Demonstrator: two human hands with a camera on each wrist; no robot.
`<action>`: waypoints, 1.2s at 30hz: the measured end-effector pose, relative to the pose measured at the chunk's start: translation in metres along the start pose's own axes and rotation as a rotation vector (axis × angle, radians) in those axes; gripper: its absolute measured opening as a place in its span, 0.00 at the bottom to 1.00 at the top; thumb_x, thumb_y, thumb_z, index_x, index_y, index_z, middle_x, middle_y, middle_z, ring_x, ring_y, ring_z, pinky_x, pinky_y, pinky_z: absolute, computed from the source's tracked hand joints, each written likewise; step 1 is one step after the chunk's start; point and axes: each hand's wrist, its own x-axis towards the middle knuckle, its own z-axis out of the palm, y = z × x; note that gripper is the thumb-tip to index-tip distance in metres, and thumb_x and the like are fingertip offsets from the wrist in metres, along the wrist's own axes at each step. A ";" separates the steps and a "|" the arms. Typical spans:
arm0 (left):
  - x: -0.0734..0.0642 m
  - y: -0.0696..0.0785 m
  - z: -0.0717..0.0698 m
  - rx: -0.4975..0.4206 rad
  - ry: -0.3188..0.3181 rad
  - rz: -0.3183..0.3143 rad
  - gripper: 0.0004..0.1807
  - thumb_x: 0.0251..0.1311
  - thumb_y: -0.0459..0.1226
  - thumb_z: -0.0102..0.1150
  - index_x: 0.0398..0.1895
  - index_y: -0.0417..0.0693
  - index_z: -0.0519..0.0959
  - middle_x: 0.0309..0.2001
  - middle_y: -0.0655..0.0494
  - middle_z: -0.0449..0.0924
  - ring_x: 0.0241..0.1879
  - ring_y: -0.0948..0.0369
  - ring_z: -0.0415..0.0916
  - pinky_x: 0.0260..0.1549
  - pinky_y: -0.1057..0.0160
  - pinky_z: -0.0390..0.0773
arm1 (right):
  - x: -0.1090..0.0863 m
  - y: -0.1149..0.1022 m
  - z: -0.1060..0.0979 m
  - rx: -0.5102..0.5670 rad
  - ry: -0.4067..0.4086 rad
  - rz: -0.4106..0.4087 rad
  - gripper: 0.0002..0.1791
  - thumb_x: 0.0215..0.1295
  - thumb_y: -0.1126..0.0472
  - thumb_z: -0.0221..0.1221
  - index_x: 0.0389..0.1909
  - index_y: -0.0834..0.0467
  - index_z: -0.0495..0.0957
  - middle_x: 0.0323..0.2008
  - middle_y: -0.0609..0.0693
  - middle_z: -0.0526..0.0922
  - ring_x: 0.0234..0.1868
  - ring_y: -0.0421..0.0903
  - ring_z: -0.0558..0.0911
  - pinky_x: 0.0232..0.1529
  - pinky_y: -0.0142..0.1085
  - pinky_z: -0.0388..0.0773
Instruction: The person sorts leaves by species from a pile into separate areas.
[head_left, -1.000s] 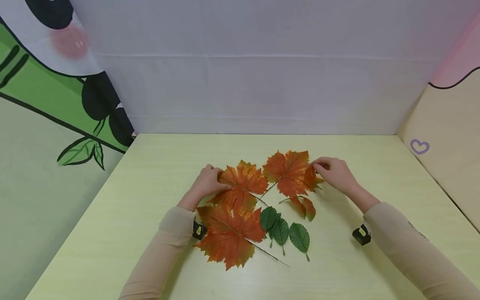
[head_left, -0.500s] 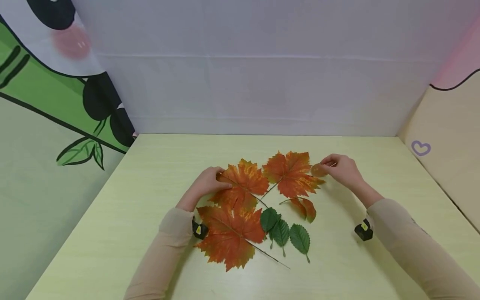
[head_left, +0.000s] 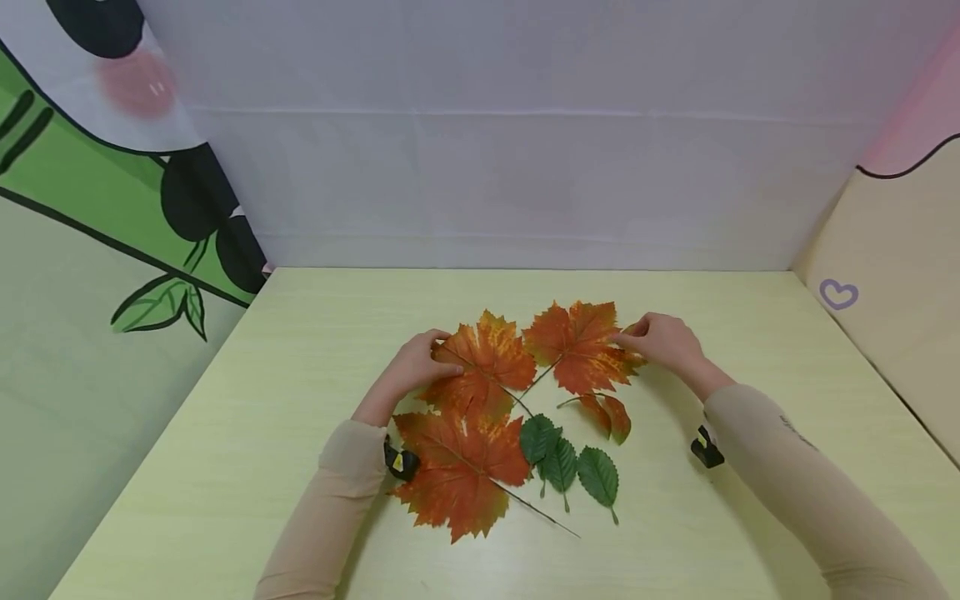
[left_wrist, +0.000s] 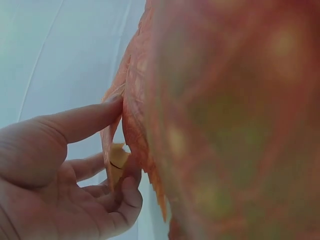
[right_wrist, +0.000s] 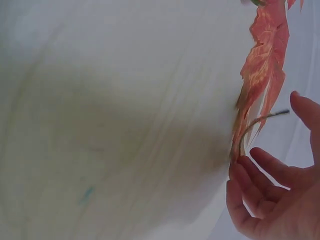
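My left hand (head_left: 412,364) pinches the left edge of an orange maple leaf (head_left: 491,367), thumb in front and fingers behind. In the left wrist view, the thumb of that hand (left_wrist: 75,165) touches the leaf's surface, and blurred leaf (left_wrist: 235,120) fills the right side. My right hand (head_left: 663,340) is at the right edge of another maple leaf (head_left: 577,346). The right wrist view shows that hand (right_wrist: 280,190) with thumb spread away and fingertips against a thin leaf edge. A curved stem (right_wrist: 257,120) sticks out there; its leaf is mostly hidden.
A third maple leaf (head_left: 457,475) lies nearest, its stem pointing right. Several small green leaves (head_left: 562,462) and a folded small orange leaf (head_left: 607,417) lie beside it on the pale table (head_left: 337,317). A plain backdrop (head_left: 525,183) stands behind.
My right hand drew a small roundish orange leaf outward to the right, then moved back left against the maple leaf; the small leaf is now out of sight in the head view. Left hand barely moved.
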 end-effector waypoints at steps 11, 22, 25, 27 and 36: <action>0.000 -0.005 0.001 -0.146 -0.007 -0.063 0.36 0.52 0.42 0.62 0.64 0.46 0.61 0.61 0.39 0.62 0.58 0.45 0.64 0.53 0.48 0.67 | 0.011 -0.008 0.001 -0.122 -0.042 0.033 0.24 0.58 0.48 0.56 0.43 0.66 0.75 0.41 0.62 0.80 0.32 0.52 0.78 0.23 0.38 0.72; 0.003 -0.006 0.004 -0.277 0.039 -0.085 0.29 0.57 0.37 0.58 0.62 0.44 0.64 0.55 0.39 0.66 0.50 0.48 0.69 0.51 0.52 0.69 | 0.008 0.003 -0.017 -0.047 0.121 0.023 0.15 0.59 0.56 0.55 0.39 0.64 0.79 0.38 0.62 0.81 0.34 0.57 0.78 0.27 0.43 0.74; 0.004 -0.007 0.004 -0.301 0.057 -0.098 0.29 0.56 0.36 0.59 0.62 0.43 0.64 0.55 0.39 0.65 0.49 0.48 0.69 0.48 0.54 0.71 | 0.007 0.010 -0.024 -0.006 0.178 0.017 0.13 0.56 0.57 0.56 0.35 0.63 0.79 0.36 0.62 0.81 0.33 0.57 0.78 0.28 0.44 0.73; 0.004 -0.007 0.004 -0.325 0.064 -0.099 0.29 0.55 0.35 0.60 0.62 0.43 0.65 0.55 0.39 0.64 0.48 0.48 0.69 0.47 0.55 0.73 | 0.007 0.016 -0.028 0.020 0.213 0.020 0.12 0.55 0.58 0.57 0.33 0.63 0.79 0.35 0.61 0.81 0.32 0.57 0.77 0.28 0.43 0.72; 0.007 -0.010 0.007 -0.387 0.058 -0.083 0.30 0.53 0.35 0.62 0.61 0.45 0.66 0.53 0.41 0.65 0.40 0.53 0.73 0.42 0.59 0.74 | 0.007 0.039 -0.043 0.063 0.211 0.102 0.20 0.58 0.56 0.52 0.48 0.63 0.76 0.42 0.64 0.79 0.35 0.56 0.77 0.20 0.35 0.67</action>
